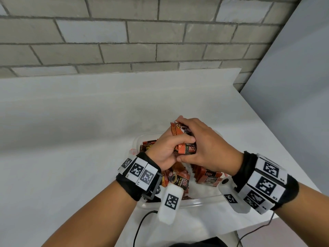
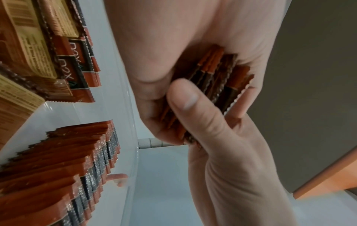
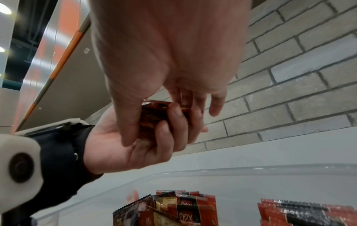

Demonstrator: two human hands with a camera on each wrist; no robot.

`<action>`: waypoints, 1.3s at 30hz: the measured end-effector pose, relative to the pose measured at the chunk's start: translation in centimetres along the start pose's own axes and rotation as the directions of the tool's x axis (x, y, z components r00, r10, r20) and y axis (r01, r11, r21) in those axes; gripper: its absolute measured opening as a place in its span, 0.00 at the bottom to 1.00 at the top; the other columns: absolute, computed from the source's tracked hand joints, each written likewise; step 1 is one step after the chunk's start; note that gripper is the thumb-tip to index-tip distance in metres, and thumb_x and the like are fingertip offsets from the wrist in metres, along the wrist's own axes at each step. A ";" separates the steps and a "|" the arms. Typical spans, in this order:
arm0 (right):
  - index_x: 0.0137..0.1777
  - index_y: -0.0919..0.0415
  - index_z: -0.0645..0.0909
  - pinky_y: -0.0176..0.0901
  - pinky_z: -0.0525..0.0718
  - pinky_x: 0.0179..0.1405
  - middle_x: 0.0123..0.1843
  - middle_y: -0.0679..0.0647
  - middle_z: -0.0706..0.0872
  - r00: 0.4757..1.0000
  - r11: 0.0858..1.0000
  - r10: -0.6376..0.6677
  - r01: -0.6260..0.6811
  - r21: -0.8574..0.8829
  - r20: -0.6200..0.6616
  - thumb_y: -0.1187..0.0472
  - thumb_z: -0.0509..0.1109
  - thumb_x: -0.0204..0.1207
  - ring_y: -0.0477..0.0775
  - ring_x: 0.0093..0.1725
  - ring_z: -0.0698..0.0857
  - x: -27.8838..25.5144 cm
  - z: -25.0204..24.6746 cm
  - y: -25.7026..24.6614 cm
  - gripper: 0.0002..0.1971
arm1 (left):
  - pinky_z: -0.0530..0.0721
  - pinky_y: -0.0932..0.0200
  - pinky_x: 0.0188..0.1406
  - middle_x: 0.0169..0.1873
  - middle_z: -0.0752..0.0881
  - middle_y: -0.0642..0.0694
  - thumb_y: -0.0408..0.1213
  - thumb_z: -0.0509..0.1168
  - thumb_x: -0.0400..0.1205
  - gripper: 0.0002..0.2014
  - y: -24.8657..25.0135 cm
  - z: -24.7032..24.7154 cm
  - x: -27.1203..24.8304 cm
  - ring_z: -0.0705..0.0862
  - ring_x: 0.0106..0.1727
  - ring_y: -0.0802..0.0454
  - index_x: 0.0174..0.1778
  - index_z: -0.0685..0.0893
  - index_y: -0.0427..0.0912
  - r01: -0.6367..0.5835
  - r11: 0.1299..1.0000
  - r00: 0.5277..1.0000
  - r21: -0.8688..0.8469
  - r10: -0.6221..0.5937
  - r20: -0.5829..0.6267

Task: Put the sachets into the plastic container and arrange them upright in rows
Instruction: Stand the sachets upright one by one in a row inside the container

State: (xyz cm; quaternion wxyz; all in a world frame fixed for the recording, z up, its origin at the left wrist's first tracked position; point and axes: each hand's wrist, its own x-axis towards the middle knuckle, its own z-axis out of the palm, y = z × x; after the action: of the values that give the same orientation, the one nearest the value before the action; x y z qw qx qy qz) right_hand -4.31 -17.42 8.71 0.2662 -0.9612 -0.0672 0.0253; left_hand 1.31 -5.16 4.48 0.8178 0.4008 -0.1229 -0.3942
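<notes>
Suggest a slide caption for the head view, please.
Both hands grip a stack of sachets above the clear container, sachets already inside.

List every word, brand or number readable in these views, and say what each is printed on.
"D2X": on the held bundle of sachets, upside down in the head view.
"D2X", "BLACK", "Coffee": on a loose sachet in the plastic container.
"D2X": on the row of sachets below the right hand.
Small print on sachet backs: too blurred.
Wrist tags: coded squares; small characters unreadable.
</notes>
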 end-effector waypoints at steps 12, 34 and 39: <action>0.82 0.53 0.57 0.28 0.66 0.65 0.75 0.49 0.73 1.000 0.999 0.013 -0.013 0.036 -0.012 0.51 0.83 0.62 0.45 0.71 0.73 0.1 -0.2 0.6 0.51 | 0.81 0.55 0.49 0.42 0.87 0.43 0.37 0.72 0.65 0.17 -0.3 -0.4 0.3 0.87 0.45 0.50 0.50 0.83 0.40 0.108 0.991 0.994 -0.075 -0.110 -0.020; 0.47 0.60 0.75 0.52 0.88 0.47 0.42 0.57 0.89 0.917 0.593 0.399 -0.279 0.755 0.026 0.63 0.67 0.79 0.56 0.44 0.88 -2.1 0.1 2.2 0.03 | 0.87 0.50 0.49 0.61 0.85 0.36 0.33 0.71 0.74 0.25 -0.7 -1.0 -0.7 0.86 0.57 0.42 0.68 0.78 0.44 0.000 0.995 1.000 -0.095 -0.003 -0.026; 0.54 0.55 0.77 0.44 0.86 0.30 0.46 0.59 0.86 0.898 0.566 0.431 -0.192 0.802 -0.089 0.65 0.61 0.84 0.54 0.37 0.87 -1.7 -1.2 2.0 0.06 | 0.87 0.54 0.45 0.42 0.88 0.38 0.31 0.65 0.75 0.11 -0.7 -1.4 -0.8 0.89 0.41 0.45 0.52 0.85 0.37 0.039 0.999 0.999 -0.035 -0.039 -0.012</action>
State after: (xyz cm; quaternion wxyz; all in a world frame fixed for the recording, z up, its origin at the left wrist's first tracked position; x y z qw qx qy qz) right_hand -5.66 -20.04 8.74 0.6513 -0.7409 0.1602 -0.0350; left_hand 1.11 -4.01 3.13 0.8176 0.3913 -0.1029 -0.4097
